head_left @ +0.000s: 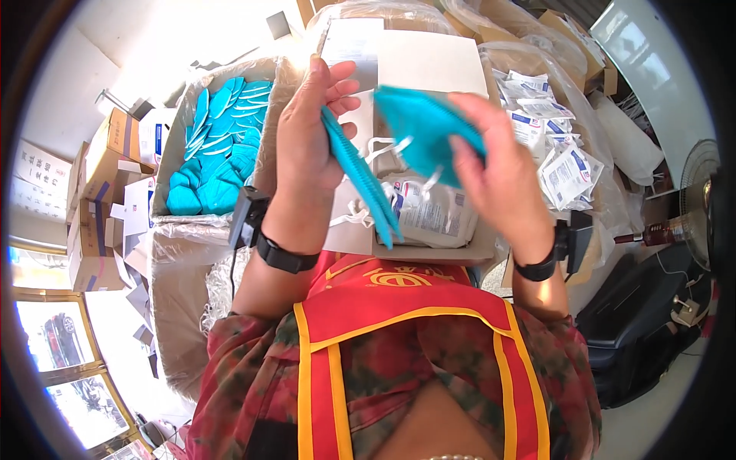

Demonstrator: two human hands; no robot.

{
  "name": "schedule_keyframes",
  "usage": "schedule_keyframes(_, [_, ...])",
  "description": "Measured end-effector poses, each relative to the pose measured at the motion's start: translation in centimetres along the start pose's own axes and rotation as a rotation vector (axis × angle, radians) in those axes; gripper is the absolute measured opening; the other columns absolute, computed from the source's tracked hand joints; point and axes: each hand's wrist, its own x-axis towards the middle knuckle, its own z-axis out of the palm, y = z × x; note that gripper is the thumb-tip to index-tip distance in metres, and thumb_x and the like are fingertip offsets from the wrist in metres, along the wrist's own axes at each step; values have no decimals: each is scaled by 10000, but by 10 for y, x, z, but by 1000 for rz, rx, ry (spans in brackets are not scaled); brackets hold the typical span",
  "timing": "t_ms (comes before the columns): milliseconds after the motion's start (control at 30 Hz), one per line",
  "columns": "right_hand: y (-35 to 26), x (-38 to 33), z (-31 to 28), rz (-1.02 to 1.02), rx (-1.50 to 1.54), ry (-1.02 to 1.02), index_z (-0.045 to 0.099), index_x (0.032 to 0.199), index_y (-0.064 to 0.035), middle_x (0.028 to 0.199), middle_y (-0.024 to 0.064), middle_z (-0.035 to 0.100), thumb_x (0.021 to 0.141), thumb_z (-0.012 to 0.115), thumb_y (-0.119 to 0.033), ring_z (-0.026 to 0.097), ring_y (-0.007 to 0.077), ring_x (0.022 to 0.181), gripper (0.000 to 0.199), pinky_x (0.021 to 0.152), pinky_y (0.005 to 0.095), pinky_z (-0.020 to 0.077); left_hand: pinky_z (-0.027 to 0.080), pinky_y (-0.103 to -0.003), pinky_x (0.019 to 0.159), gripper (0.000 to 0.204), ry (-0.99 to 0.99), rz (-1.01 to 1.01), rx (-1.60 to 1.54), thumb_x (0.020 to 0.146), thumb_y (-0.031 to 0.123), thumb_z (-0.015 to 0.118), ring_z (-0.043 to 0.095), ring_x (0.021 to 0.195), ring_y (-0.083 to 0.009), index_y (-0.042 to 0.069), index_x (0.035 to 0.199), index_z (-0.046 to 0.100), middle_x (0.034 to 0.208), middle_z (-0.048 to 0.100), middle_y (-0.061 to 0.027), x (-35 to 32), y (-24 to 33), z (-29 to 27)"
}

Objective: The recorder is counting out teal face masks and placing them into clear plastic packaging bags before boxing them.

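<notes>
My left hand (310, 126) is raised, its palm turned to the right. It holds a flat folded teal face mask (360, 176), seen nearly edge-on; more than one may be stacked there. White ear loops hang beside it. To the right, my right hand (491, 161) pinches another teal face mask (418, 130) between thumb and fingers, slightly blurred. The two masks are apart at their upper ends. Below them, an open carton (479, 249) holds white printed packets (433, 218), partly hidden by the hands and masks.
On the left, a plastic-lined box (218, 218) is heaped with teal masks (222, 146). A clear-lined box on the right holds small white sachets (567, 169). Brown cartons (96, 207) stack at far left. A black chair (636, 322) and a fan (698, 203) stand at right.
</notes>
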Motion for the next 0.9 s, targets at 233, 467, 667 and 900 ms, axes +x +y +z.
schedule_keyframes(233, [-14,-4,36,-103,155,-113,464,1252,-49,997,169,622,841,612,-12,630,362,884,438,723,407,519,508,-270,705,421,41,82,30,951,405,573,604,758,-150,-6,965,664,811,665,-97,5,-26,18])
schedule_keyframes(467, [-24,-7,35,-108,108,-183,422,1338,-59,990,175,597,837,616,-40,597,362,906,538,751,433,499,445,-270,557,416,117,60,60,953,369,585,497,573,-125,92,650,520,619,546,-42,21,-25,10])
schedule_keyframes(667, [1,9,13,101,53,-213,409,1390,-80,1219,196,563,875,613,-76,589,361,1060,553,887,371,481,463,-235,559,403,75,53,-87,916,422,630,575,629,-104,27,837,611,743,611,-40,5,-13,30])
schedule_keyframes(900, [-4,18,21,-26,142,-122,376,1404,-93,1270,198,540,902,587,-88,587,370,1105,544,915,359,471,500,-270,695,301,18,154,11,959,332,579,608,743,-129,47,867,604,791,624,-41,4,1,18])
